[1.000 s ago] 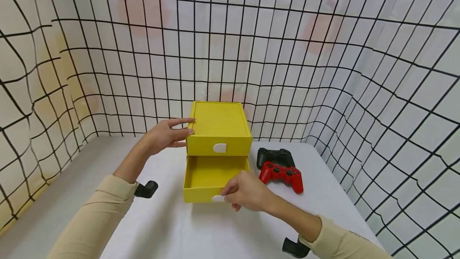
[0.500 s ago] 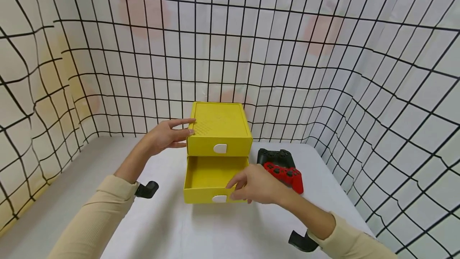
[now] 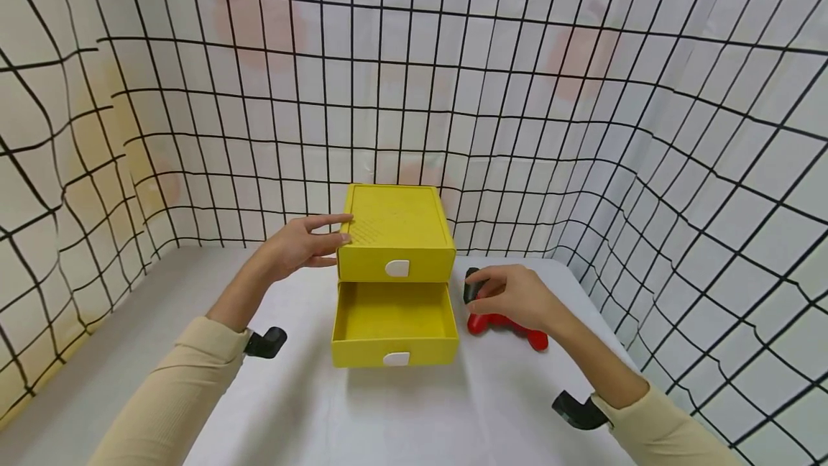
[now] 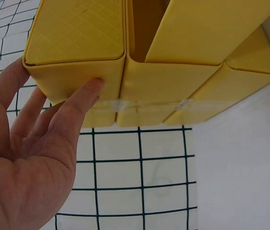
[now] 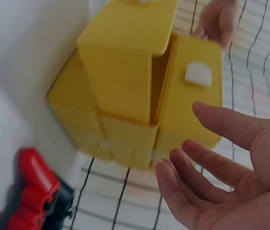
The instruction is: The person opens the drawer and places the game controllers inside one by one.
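Observation:
A yellow drawer unit stands on the white table, its middle drawer pulled out with no item visible inside. My left hand rests on the unit's left side, fingers extended and fingertips touching the top edge and side wall. In the left wrist view, the fingers lie against the side of the top tier. My right hand, fingers loosely bent and holding nothing, hovers over a red game controller and a black game controller, partly hiding both. The right wrist view shows the red controller overlapping the black one.
White half-round handles mark the drawer fronts. Black grid netting surrounds the back and sides of the white table. Dark camera mounts stick out from both wrists.
My right hand has let go of the pulled-out drawer's handle and moved right, over the controllers. The left hand stays against the unit, and the drawer remains out.

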A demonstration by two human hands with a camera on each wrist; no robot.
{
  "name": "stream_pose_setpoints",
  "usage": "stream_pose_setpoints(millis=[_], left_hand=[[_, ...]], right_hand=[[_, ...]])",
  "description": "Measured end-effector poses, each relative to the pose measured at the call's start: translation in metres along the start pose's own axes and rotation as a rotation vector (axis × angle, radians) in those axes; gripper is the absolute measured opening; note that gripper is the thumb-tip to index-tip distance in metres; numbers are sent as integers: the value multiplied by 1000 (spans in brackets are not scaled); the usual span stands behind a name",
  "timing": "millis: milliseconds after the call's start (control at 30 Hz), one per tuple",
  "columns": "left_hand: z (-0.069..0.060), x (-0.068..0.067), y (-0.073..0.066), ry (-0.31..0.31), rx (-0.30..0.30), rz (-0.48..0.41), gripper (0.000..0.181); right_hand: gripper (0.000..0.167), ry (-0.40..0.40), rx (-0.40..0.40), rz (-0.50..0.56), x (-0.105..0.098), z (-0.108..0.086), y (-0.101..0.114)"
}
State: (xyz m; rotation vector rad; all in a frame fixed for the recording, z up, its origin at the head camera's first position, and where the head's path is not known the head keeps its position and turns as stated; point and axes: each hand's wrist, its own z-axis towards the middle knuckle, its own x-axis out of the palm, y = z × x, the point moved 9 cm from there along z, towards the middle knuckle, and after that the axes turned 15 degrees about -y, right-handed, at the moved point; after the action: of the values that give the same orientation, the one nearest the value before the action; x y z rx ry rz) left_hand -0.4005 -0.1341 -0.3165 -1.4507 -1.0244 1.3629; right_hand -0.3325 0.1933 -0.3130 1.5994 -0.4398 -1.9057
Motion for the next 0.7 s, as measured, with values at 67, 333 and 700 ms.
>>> stream_pose_setpoints(millis=[67, 333, 700], left_hand=[[0, 0, 0, 3, 3, -7, 62], [-1, 1, 0, 10, 4, -12, 63], [-2, 0, 0, 17, 7, -24, 63]], right_hand=[[44, -24, 26, -11, -5, 2, -13], [54, -91, 116, -31, -18, 7, -66], [65, -144, 233, 26, -20, 10, -129]])
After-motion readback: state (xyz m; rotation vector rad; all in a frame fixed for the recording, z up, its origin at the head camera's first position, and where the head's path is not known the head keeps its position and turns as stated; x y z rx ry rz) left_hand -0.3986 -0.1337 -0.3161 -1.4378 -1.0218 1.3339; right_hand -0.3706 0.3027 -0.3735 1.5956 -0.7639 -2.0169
